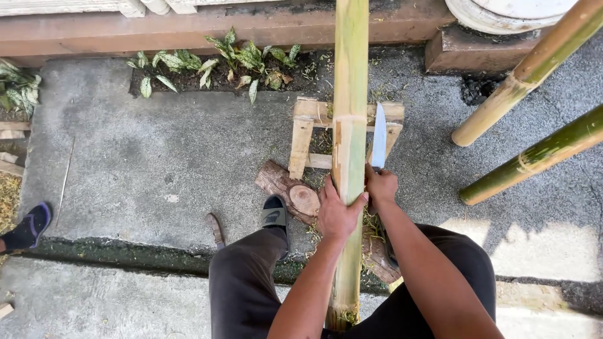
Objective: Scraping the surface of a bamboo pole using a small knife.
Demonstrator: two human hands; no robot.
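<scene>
A long pale green bamboo pole (350, 81) runs from between my legs up to the top of the head view, resting on a small wooden frame (309, 129). My left hand (336, 213) grips the pole from its left side. My right hand (380, 186) is shut on the handle of a knife (379, 143), whose blade points up along the pole's right edge. A shaved, lighter strip shows on the pole just above my left hand.
A short log (295, 193) lies on the concrete under the pole, by my sandalled foot (274, 215). Two more bamboo poles (531, 69) (534, 157) lean at the right. Another person's shoe (28, 227) is at far left. Plants (213, 63) grow along the wall.
</scene>
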